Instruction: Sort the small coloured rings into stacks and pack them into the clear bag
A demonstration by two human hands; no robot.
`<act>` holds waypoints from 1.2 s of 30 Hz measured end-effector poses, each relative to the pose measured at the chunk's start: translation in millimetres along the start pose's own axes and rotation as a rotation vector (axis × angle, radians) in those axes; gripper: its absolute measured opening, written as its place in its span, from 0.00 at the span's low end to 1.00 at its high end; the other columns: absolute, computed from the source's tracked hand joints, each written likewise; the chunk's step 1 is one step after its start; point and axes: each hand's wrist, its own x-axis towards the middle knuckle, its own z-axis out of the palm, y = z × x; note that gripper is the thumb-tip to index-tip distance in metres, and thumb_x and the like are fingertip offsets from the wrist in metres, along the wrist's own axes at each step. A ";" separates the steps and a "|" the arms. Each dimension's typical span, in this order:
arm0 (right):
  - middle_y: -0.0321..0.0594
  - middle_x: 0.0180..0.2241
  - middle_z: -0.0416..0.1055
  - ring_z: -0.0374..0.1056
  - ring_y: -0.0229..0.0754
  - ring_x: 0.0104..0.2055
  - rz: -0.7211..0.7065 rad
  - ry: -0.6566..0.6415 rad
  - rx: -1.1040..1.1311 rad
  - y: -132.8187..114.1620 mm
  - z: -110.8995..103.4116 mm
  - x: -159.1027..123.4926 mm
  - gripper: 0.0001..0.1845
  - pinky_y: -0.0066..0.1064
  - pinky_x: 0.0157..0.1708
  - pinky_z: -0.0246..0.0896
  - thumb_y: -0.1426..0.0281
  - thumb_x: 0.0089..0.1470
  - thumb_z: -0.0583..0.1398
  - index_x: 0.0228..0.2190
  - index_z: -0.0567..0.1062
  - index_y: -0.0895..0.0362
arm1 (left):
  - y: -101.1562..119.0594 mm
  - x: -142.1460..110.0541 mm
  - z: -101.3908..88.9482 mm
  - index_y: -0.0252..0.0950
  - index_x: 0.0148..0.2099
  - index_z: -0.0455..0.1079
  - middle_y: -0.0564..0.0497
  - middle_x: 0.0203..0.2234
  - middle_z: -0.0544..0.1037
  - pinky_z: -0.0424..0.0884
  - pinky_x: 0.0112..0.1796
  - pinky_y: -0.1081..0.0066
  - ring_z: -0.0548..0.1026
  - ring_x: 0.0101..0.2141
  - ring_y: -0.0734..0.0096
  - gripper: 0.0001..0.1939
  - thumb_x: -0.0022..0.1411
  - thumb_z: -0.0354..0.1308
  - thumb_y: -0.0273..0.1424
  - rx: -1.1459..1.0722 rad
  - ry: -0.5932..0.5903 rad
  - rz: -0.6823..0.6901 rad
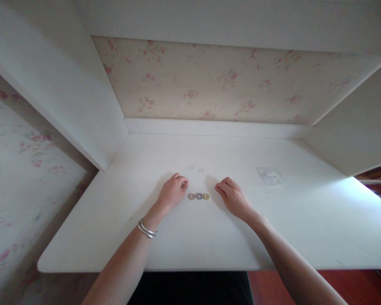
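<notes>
My left hand [174, 189] rests on the white desk with its fingers curled together; what they hold, if anything, is hidden. Across from it, the fingertips of my right hand [231, 195] are pinched on a small pale thing, perhaps a thin ring. Between the hands, three chunky ring-shaped pieces lie side by side in a row: a pinkish-brown ring [191, 196], a bluish-grey ring [199, 196] and a yellow ring [206, 196]. Farther back, two thin rings [191, 167] lie flat and apart.
A clear plastic bag [270, 176] lies flat on the desk [190, 245] to the right. White side panels [60, 80] stand left and right, and an upper panel [235, 25] overhangs the back. Flowered wallpaper [209, 80] covers the wall behind.
</notes>
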 end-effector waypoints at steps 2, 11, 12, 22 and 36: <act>0.43 0.35 0.67 0.64 0.40 0.36 -0.026 -0.015 -0.003 -2.8 0.4 -8.8 0.12 0.33 0.38 0.59 0.68 0.62 0.50 0.35 0.73 0.56 | -0.3 0.6 1.5 0.39 0.39 0.72 0.50 0.37 0.73 0.67 0.41 0.72 0.73 0.37 0.71 0.09 0.63 0.50 0.31 0.007 -0.006 -0.003; 0.43 0.35 0.67 0.64 0.41 0.37 -0.074 -0.112 -0.081 -5.4 5.8 -20.3 0.13 0.34 0.40 0.58 0.68 0.62 0.49 0.36 0.73 0.56 | 1.3 1.3 3.9 0.38 0.38 0.72 0.50 0.37 0.74 0.67 0.39 0.73 0.72 0.35 0.71 0.09 0.63 0.50 0.31 0.036 -0.026 -0.023; 0.43 0.35 0.67 0.64 0.41 0.38 -0.072 -0.130 -0.089 -6.9 5.1 -20.8 0.14 0.34 0.40 0.58 0.68 0.62 0.49 0.36 0.73 0.56 | 1.4 1.4 3.8 0.38 0.38 0.72 0.50 0.37 0.74 0.67 0.39 0.72 0.72 0.35 0.71 0.09 0.63 0.50 0.31 0.033 -0.024 -0.021; 0.44 0.38 0.67 0.65 0.40 0.38 0.057 -0.076 -0.032 -9.4 1.0 16.6 0.16 0.31 0.39 0.58 0.66 0.62 0.47 0.41 0.73 0.54 | 2.5 0.3 1.3 0.39 0.38 0.72 0.50 0.36 0.73 0.67 0.38 0.74 0.72 0.34 0.73 0.10 0.63 0.49 0.31 0.005 -0.015 -0.011; 0.43 0.40 0.66 0.63 0.41 0.41 0.049 -0.242 -0.239 0.3 18.6 65.9 0.15 0.30 0.41 0.55 0.68 0.61 0.50 0.35 0.76 0.53 | 1.6 0.8 1.4 0.39 0.38 0.72 0.50 0.35 0.73 0.66 0.36 0.74 0.72 0.34 0.72 0.10 0.63 0.49 0.30 0.040 -0.030 -0.012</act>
